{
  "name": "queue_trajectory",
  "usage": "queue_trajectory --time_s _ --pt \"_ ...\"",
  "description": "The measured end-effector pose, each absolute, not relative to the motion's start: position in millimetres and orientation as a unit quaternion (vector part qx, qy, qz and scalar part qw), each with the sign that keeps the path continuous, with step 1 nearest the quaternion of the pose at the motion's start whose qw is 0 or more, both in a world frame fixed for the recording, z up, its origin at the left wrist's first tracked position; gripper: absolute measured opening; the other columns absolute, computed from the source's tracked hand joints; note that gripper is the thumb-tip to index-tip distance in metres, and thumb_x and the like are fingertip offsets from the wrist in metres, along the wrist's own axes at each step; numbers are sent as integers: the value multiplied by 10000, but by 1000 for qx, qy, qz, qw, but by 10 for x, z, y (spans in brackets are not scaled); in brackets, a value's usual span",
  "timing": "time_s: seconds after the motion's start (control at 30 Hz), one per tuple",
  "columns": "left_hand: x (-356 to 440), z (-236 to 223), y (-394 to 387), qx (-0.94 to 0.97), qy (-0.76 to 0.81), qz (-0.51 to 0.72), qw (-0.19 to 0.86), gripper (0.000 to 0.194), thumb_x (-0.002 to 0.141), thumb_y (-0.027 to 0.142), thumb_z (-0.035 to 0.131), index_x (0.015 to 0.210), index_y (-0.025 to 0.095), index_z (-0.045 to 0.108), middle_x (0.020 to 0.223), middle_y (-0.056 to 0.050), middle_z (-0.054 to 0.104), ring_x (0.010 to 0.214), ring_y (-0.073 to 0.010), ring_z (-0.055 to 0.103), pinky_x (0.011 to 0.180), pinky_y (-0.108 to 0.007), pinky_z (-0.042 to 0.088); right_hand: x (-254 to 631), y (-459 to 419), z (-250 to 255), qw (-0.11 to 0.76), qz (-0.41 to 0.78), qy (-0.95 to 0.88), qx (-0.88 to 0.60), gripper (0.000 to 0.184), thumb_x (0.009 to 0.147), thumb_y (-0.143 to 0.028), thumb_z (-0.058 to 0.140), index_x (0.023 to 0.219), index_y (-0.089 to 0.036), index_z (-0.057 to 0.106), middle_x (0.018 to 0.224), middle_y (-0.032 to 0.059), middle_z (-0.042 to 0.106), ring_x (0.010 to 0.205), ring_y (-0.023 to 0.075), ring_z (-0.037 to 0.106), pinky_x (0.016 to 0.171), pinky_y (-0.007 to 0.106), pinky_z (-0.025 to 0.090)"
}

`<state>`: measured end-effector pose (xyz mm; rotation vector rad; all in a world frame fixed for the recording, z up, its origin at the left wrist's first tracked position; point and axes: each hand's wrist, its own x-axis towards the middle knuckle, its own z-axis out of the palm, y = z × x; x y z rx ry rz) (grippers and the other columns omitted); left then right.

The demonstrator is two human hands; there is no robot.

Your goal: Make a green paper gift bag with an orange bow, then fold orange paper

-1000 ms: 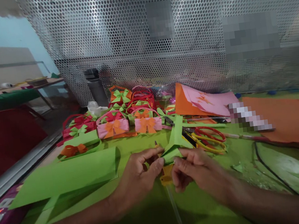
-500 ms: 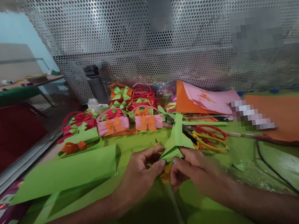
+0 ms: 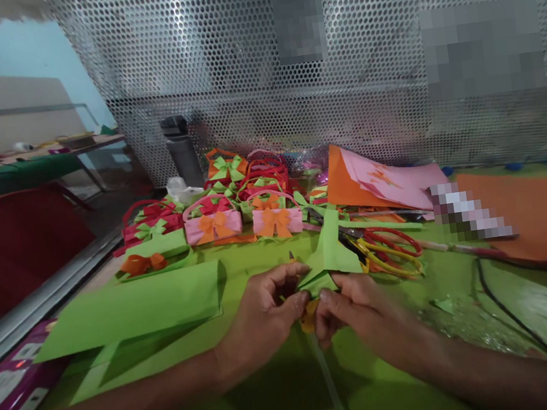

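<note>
Over green tabletop [image 3: 378,386], hands [image 3: 261,309] pinch folded paper [image 3: 328,255] by near edge, scissors [image 3: 382,262] crowding right

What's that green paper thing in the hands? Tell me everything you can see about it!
The folded paper piece is light green and looks matte and stiff. A narrow strip points away from the person; nearer, it widens into creased flaps. The left hand pinches its left corner, and the right hand grips its near right edge. It is over the green work surface; whether its far tip touches anything is hard to tell.
</note>
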<state>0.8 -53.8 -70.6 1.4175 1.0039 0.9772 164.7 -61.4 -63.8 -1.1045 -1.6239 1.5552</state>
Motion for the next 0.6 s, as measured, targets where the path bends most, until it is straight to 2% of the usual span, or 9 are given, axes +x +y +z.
queue_trajectory --time_s 0.2,0.3,0.37,0.47,0.6 --pt "11 -697 -559 604 403 416 547 377 746 179 556 1119 123 567 1062 -109 640 966 -228 586 803 -334 461 1643 -608 -617 327 606 -605 -400 279 860 -391 450 699 -174 519 610 22 588 549 135 580 602 300 493" --pt "9 -677 -560 594 418 413 550 393 750 205 555 1132 125 513 947 -85 645 864 -206 594 741 -324 464 1645 -607 -604 333 601 -609 -396 241 863 -376 445 735 -181 502 609 12 587 536 134 577 597 302 490" --pt "4 -670 -561 590 450 403 535 332 753 234 559 1063 124 511 822 -51 623 741 -182 575 660 -305 454 1651 -601 -601 341 595 -611 -396 235 867 -382 439 747 -187 488 623 11 593 543 134 574 599 304 486" --pt "-13 -683 -574 620 476 376 498 131 782 263 538 831 141 532 694 -9 553 634 -145 510 576 -267 409 1670 -584 -607 342 572 -624 -406 252 875 -386 430 719 -194 480 630 14 598 567 137 575 614 304 478" --pt "-33 -698 -601 659 464 353 475 192 851 316 484 762 151 526 630 25 477 577 -114 430 524 -235 350 1701 -566 -628 328 543 -655 -411 308 899 -377 391 677 -190 495 634 23 607 576 139 584 631 306 470"
